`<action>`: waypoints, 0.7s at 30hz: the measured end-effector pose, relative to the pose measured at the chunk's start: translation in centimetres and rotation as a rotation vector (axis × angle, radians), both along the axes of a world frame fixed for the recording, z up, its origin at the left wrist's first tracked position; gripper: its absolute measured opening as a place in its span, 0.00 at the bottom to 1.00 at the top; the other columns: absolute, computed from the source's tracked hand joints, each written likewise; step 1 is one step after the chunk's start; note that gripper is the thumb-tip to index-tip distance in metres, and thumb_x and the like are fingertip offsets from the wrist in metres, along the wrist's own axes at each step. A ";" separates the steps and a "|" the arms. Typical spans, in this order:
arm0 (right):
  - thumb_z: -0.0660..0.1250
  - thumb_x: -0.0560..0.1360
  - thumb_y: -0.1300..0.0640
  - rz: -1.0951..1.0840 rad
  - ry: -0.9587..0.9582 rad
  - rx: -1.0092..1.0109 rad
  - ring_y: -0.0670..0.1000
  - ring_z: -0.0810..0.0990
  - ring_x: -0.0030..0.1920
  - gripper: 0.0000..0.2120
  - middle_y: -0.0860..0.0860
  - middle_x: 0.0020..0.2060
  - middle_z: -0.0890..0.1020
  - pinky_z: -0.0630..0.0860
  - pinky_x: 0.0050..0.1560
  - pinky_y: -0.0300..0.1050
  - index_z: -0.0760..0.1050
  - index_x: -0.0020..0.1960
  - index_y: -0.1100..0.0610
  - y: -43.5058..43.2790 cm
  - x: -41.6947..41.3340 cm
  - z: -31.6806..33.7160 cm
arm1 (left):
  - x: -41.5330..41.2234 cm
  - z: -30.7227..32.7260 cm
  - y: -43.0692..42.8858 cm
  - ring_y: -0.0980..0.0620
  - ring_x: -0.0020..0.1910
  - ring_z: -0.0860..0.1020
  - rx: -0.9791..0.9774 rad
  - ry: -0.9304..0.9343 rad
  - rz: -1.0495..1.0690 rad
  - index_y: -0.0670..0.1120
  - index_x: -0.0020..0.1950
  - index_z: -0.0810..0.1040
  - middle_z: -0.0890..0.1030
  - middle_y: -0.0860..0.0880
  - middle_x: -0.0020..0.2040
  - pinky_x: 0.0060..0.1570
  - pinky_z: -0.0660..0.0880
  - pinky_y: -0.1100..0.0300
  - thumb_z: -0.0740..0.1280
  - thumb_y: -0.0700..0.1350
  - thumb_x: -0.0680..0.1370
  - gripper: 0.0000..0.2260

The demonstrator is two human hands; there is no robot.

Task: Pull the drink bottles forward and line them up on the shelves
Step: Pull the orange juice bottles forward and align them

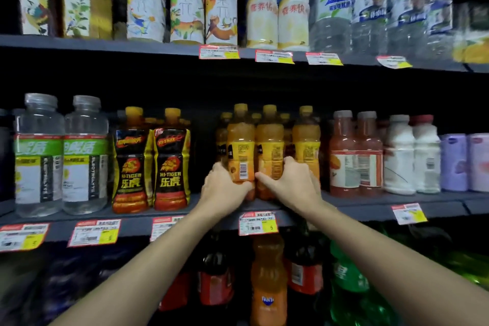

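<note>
The left hand point(225, 188) grips the first orange bottle point(240, 145) and the right hand point(293, 182) grips the second orange bottle point(270, 148), both low on stiff, slick, probably heavy bodies.

Dim, dark recesses; edges bowed, perhaps motion-blurred lower corners

orange bottles point(240, 145) yellow caps | tiger bottles point(131, 167) black-yellow-red | milk bottles point(399, 156) white | shelf point(357, 204) grey

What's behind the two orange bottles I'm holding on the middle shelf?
Rear bottles of the same kind: their caps show beside and between the front bottles. How many rows stand behind is hidden.
</note>
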State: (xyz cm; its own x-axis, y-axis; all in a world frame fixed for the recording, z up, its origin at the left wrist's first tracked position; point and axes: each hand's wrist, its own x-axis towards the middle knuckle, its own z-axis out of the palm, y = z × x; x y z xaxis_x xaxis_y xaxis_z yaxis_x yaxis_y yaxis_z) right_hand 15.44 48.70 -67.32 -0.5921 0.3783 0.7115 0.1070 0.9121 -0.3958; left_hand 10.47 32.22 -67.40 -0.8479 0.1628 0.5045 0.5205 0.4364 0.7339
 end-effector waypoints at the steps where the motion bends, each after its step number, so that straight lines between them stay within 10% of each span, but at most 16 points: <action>1: 0.67 0.70 0.27 0.011 0.010 0.008 0.56 0.83 0.49 0.29 0.51 0.46 0.82 0.81 0.47 0.53 0.73 0.52 0.53 0.2 -0.2 0.0 | -0.1 -0.1 0.1 0.49 0.59 0.77 -0.006 -0.011 0.003 0.48 0.70 0.69 0.78 0.49 0.61 0.61 0.75 0.52 0.76 0.56 0.70 0.32; 16: 0.62 0.75 0.34 0.267 0.079 -0.078 0.54 0.80 0.44 0.20 0.44 0.40 0.76 0.71 0.41 0.47 0.68 0.54 0.49 1.3 -1.3 -1.5 | -0.3 -1.1 0.2 0.64 0.45 0.79 0.033 0.075 0.069 0.53 0.64 0.73 0.79 0.60 0.48 0.37 0.74 0.72 0.78 0.57 0.68 0.27; 21: 0.64 0.69 0.31 0.340 0.042 -0.205 0.51 0.80 0.52 0.39 0.46 0.51 0.80 0.79 0.52 0.50 0.62 0.73 0.49 1.8 -1.1 -0.8 | -0.1 -1.1 -0.1 0.59 0.49 0.79 -0.051 0.149 0.106 0.52 0.65 0.71 0.78 0.56 0.53 0.46 0.78 0.65 0.76 0.65 0.66 0.33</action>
State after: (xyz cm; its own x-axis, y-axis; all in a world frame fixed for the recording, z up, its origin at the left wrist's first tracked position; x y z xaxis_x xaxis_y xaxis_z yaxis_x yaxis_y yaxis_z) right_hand 14.32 50.45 -68.15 -0.6801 0.3027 0.6677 -0.2075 0.7941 -0.5713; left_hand 10.40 32.10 -68.54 -0.7781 0.1045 0.6193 0.5708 0.5292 0.6278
